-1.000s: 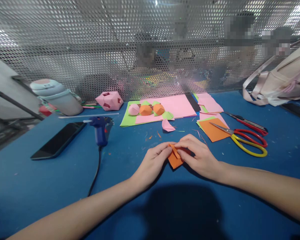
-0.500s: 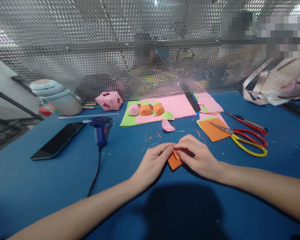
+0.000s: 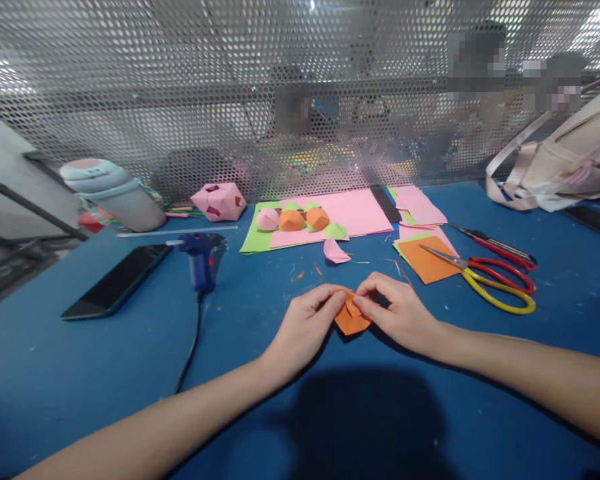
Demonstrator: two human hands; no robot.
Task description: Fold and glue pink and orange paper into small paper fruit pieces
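A small folded piece of orange paper is held between my two hands, just above the blue table. My left hand pinches its left edge, thumb on top. From the right, my right hand grips the upper right part between thumb and fingers. A flap stands partly raised in the middle of the paper. The undersides of my fingers are hidden. Beyond my hands lie a curved pink paper piece and several folded paper shapes in pink, orange and green.
Scissors rest partly on orange paper squares at right, with a utility knife behind. At left are a blue glue gun, its cable, a phone and a bottle. A perforated metal panel borders the table's back.
The orange paper has tilted and its lower point looks blunter, with its flap opened wider. My right thumb and fingers have shifted slightly on it. My left hand is nearly still.
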